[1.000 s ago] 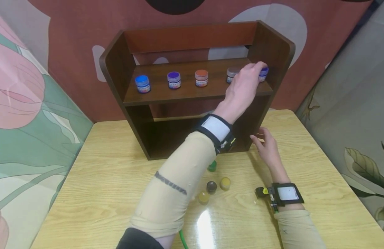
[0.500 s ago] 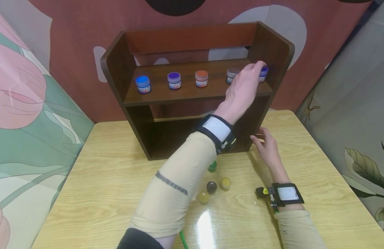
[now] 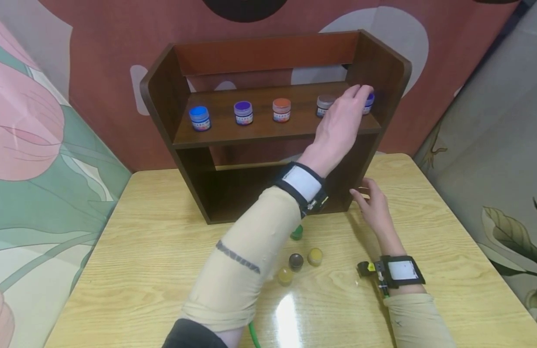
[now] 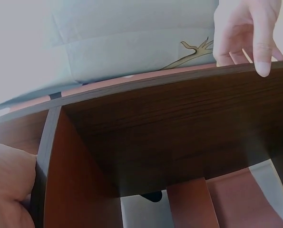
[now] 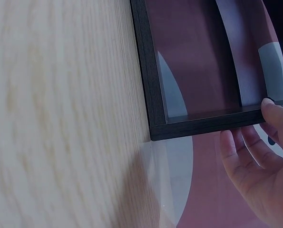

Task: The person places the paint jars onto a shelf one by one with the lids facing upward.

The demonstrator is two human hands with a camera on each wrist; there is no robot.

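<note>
On the upper board of a dark brown wooden shelf unit [image 3: 233, 140], my left hand [image 3: 340, 118] reaches to a dark blue-lidded paint jar [image 3: 369, 103] at the right end. Its knuckles hide part of that jar, and the thumb is out of sight. Only a piece of the left hand [image 4: 8, 185] shows in the left wrist view. My right hand [image 3: 374, 208] grips the unit's right side panel [image 5: 212, 121], thumb over the edge and fingers on the outside. Left of my left hand, a grey-lidded jar [image 3: 325, 105] stands partly covered.
Blue [image 3: 200, 118], purple [image 3: 243, 112] and orange [image 3: 282, 110] jars stand spaced along the upper board. On the wooden table [image 3: 155, 270], green [image 3: 297, 233], dark [image 3: 296, 262] and yellow jars [image 3: 314, 256] sit below the unit, beside my left forearm.
My left hand stays at the dark blue-lidded jar, but its fingers have spread slightly apart and lifted. The right hand and the jars have not moved.
</note>
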